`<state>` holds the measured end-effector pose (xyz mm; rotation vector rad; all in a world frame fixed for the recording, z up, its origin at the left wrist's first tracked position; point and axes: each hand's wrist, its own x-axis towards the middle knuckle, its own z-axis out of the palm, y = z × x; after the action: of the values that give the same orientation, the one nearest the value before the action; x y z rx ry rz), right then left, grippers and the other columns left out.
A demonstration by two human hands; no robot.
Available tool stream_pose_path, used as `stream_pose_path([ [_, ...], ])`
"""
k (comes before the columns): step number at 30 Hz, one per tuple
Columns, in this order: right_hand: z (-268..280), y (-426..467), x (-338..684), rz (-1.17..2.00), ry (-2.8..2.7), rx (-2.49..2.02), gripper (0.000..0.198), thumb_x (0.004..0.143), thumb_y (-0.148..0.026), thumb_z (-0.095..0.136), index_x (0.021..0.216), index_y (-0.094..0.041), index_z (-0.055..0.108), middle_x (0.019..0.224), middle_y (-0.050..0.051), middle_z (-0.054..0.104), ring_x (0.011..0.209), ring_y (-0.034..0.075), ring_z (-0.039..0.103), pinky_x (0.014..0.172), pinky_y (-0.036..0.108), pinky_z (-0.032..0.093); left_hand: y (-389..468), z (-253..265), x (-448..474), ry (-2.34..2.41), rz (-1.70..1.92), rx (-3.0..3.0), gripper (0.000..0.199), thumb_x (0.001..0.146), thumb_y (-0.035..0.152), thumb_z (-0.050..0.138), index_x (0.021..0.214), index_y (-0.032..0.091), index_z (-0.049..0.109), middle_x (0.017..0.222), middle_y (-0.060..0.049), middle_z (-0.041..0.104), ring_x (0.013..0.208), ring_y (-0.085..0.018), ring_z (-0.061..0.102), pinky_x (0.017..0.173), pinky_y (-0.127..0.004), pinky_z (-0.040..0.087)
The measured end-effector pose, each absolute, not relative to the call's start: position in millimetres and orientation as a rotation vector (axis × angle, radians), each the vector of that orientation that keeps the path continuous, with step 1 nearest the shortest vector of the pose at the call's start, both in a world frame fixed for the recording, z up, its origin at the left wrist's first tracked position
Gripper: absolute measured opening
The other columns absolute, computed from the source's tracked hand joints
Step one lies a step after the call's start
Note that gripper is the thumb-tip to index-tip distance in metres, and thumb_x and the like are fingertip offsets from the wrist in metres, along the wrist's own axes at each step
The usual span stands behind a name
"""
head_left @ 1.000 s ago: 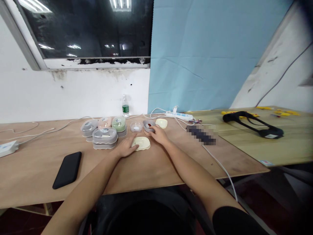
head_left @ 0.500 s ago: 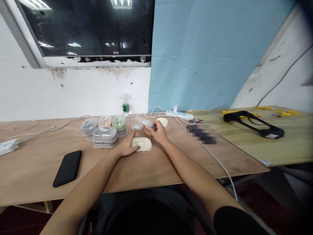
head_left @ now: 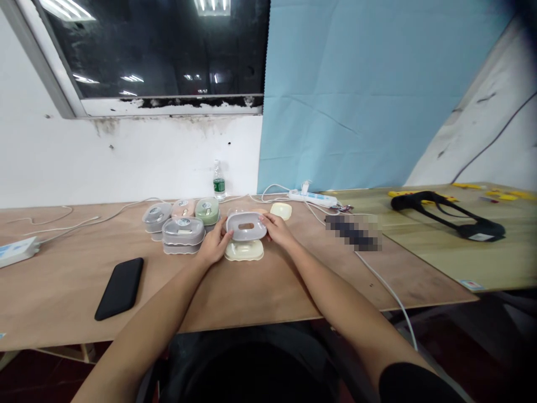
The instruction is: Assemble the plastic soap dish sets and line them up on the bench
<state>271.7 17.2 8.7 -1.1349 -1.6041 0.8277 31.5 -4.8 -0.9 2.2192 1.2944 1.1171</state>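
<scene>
My left hand and my right hand grip the two ends of a translucent grey oval lid with a slot in its middle. The lid is tilted towards me, just above a pale yellow oval soap dish on the table. Whether lid and dish touch, I cannot tell. Behind the lid, another clear piece shows only in part. To the right of my right hand lies a pale yellow oval piece.
Several lidded boxes, including a grey one and a green one, cluster left of my hands. A black phone lies nearer me. At the back are a water bottle and a power strip. A cable crosses the right side.
My right hand has brought the translucent lid towards me, over the yellow dish. My left hand has left the dish and taken hold of the lid's left end.
</scene>
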Motion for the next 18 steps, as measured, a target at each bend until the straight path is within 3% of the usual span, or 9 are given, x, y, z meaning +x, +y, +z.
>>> stream_pose_path([
  [5,6.4,18.3,271.3,0.875,-1.696,-1.066,0.044,0.088,-0.051,0.047,0.116,-0.019,0.06,0.065,0.0,0.06,0.042,0.01,0.048,0.039,0.021,0.035,-7.6,4.5,30.6,1.354,1.168,2.206,0.054,0.093,0.048,0.041,0.135,0.015,0.045,0.072,-0.001,0.059,0.069,-0.017,0.059,0.067,-0.026,0.043],
  [12,-0.7,22.8,277.2,0.941,-1.889,-1.225,0.043,0.089,-0.055,0.043,0.08,-0.016,0.06,0.05,-0.003,0.049,0.04,0.009,0.043,0.039,0.02,0.03,-9.2,5.6,29.8,1.401,1.086,2.204,0.052,0.092,0.048,0.042,0.133,0.016,0.049,0.058,0.002,0.055,0.059,-0.016,0.056,0.059,-0.024,0.039],
  [18,-3.4,23.2,279.9,0.924,-2.034,-1.36,0.038,0.088,-0.048,0.046,0.076,-0.015,0.06,0.051,-0.002,0.051,0.043,0.01,0.046,0.043,0.021,0.032,-4.5,1.1,29.0,1.433,0.946,2.284,0.045,0.091,0.042,0.042,0.126,0.019,0.056,0.068,-0.001,0.063,0.065,-0.017,0.06,0.061,-0.025,0.041],
])
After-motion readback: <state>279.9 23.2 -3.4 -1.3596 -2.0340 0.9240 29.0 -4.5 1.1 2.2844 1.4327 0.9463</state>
